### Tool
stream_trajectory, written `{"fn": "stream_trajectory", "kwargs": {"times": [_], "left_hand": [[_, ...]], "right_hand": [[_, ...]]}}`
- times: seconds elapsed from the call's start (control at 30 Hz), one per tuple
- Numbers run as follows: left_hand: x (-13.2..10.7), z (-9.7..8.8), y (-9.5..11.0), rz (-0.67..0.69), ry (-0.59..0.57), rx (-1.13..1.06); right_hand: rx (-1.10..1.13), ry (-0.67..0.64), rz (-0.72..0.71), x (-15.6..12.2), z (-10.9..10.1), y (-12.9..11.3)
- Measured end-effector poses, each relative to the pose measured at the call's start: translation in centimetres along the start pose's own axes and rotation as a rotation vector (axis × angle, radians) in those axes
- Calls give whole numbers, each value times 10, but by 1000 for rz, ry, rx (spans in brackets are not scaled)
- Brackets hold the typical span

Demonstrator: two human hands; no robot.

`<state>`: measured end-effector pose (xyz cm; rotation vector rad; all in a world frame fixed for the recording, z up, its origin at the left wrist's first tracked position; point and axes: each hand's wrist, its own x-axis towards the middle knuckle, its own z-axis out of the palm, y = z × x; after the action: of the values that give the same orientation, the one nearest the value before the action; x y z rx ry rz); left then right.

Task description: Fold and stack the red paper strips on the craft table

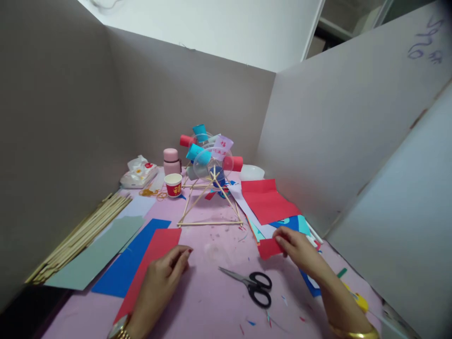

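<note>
My left hand rests on the near end of a long red paper strip, fingers curled loosely and lying on it. My right hand pinches a small red paper piece at its right edge, just above the pink table. Black-handled scissors lie shut between my hands. Behind them stands a ferris-wheel model of wooden sticks with blue and red paper cups.
A blue sheet and a grey sheet lie left, beside a bundle of wooden sticks. A red sheet tops a paper pile right. A small cup, pink bottle and tissue pack stand behind. Partition walls enclose the table.
</note>
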<state>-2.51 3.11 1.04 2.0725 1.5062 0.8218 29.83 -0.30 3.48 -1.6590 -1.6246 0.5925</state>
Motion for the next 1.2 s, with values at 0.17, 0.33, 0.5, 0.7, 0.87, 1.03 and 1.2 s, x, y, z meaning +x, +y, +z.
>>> {"fn": "stream_trajectory", "kwargs": {"times": [0.17,0.33,0.5,0.7,0.87,1.03,1.2], "left_hand": [[10,-20,-23,-66,142,232],[15,-26,-47,-75,219,447],[11,-18,-58,-122,139,526],[8,-16,-54,-160,36,614],[9,-19,-50,-178,6,601],[10,-20,-50,-159,10,634],[13,-20,-59,-111,15,664]], "right_hand": [[137,98,112,14,4,21],[256,40,158,36,25,22],[374,-2,195,53,32,9],[366,-174,238,49,49,-1],[214,-153,186,41,66,6],[-52,-60,67,34,68,4],[-136,-36,1,24,54,-2]]}}
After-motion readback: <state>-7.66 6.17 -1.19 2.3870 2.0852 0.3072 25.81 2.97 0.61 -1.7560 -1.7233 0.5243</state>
